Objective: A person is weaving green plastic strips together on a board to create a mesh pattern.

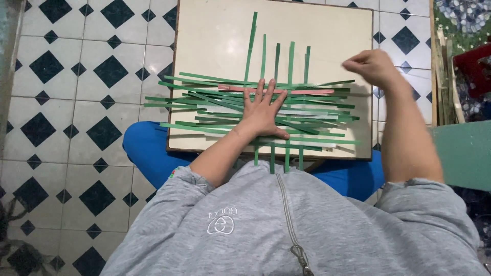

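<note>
One board (pixel 215 30) carries five upright green strips (pixel 291 61), one pink strip (pixel 307 92), a few white strips (pixel 217 109), and many crosswise green strips (pixel 204 79) (too overlapped to count).

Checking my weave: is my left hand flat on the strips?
Flat: left hand lies palm-down, fingers spread, on the green strips.

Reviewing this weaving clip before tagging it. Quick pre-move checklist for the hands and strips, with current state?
1. Left hand flat on the green paper strips, pinning them: ok.
2. Right hand raised at the board's right edge, fingers closed: ok; whether it pinches a strip end: cannot tell.
3. Upright strips roughly parallel: ok.
4. Crosswise strips lying even: not ok, several slant and overlap.
5. Pink strip lies among the green ones, flat: ok.
6. Board resting level on the lap: cannot tell.
</note>
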